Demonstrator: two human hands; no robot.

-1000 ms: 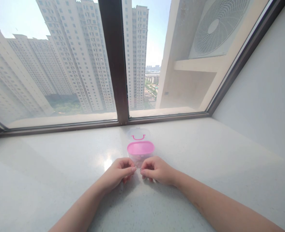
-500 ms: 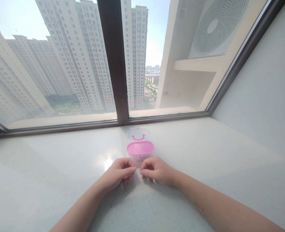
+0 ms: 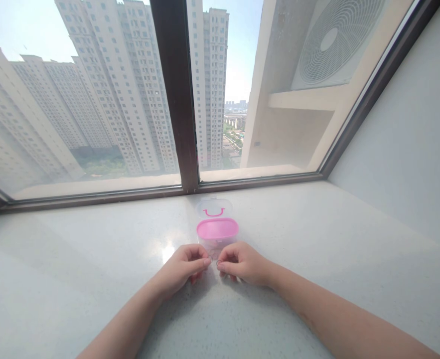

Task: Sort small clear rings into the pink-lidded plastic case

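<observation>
- So the tiny stuff first: a thin loop (image 3: 210, 259) pokes out at the fingertips of the left hand (image 3: 190, 265), and a second loop (image 3: 218, 263) at the fingertips of the right hand (image 3: 237, 263). Can't tell if they're two bits or one piece, and they're too small to call a long axis.
- Both hands are pinching, thumb against index, each gripping its loop. They face each other with a narrow gap between, low over the sill, just on the near side of the case.
- That's a clear plastic storage case (image 3: 220, 243) with a pink oval tray (image 3: 218, 229) on top. Its long axis runs left to right, pretty much along the window, clasp side toward the person.
- The clear lid (image 3: 215, 205) is open on the window side, its pink handle (image 3: 214, 214) bowing back toward the hands.
- Everything's on a glossy pale speckled windowsill (image 3: 73, 269), sun glare left of the case, soft shadows under the hands.
- Dark brown window frame (image 3: 182, 99) behind, plain white wall (image 3: 402, 149) on the right.
- Outside: apartment towers (image 3: 122, 75) and an AC unit (image 3: 330, 40) on a ledge.
</observation>
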